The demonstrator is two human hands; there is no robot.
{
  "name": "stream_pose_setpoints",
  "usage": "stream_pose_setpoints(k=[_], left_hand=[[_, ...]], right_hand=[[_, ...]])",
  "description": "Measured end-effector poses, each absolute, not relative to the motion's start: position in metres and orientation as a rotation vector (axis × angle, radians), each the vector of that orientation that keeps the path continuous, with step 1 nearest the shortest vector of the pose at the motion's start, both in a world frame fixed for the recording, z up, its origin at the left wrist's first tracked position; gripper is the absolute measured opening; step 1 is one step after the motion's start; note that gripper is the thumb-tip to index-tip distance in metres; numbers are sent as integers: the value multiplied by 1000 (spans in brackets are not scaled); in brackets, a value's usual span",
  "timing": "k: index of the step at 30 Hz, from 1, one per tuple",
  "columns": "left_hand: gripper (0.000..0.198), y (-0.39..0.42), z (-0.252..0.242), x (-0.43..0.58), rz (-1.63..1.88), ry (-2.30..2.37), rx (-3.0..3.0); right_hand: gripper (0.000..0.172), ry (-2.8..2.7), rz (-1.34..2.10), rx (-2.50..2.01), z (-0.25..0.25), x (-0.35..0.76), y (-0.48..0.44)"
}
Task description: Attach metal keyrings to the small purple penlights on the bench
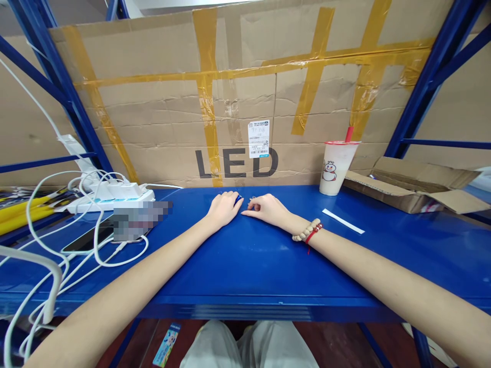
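Note:
Both my hands rest close together on the blue metal shelf [245, 266], near its back. My left hand [223, 208] has its fingers curled around a small blue object [238, 199] that is mostly hidden. My right hand [266, 208] lies just to the right, fingers bent in a pinch on something tiny and silvery that I cannot make out. The right wrist wears a bead bracelet with a red cord [308, 231].
A taped cardboard sheet marked LED [238, 102] forms the back wall. A drink cup with a red straw [337, 166] and an open cardboard box [414, 189] stand at the right; a white paper strip [342, 221] lies nearby. A power strip with white cables [111, 197] and a phone [86, 239] sit left.

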State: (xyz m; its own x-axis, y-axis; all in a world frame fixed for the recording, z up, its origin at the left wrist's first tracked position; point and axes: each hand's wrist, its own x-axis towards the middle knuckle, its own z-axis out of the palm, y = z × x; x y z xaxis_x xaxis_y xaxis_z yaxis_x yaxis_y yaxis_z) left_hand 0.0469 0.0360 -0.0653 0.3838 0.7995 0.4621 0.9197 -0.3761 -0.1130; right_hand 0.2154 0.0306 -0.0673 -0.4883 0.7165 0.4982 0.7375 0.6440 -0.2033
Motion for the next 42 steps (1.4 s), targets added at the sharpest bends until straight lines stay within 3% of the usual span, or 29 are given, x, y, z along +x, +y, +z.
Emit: stream_pose_setpoints(k=[16, 23, 42], left_hand=[[33, 34, -64, 47, -466, -1510, -2303], [33, 34, -64, 48, -467, -1513, -2306], [34, 34, -64, 47, -453, -1505, -2315]], right_hand=[[16, -2244, 46, -1127, -70, 217, 36], [21, -2216, -14, -1209, -69, 216, 34], [14, -2192, -27, -1287, -65, 217, 31]])
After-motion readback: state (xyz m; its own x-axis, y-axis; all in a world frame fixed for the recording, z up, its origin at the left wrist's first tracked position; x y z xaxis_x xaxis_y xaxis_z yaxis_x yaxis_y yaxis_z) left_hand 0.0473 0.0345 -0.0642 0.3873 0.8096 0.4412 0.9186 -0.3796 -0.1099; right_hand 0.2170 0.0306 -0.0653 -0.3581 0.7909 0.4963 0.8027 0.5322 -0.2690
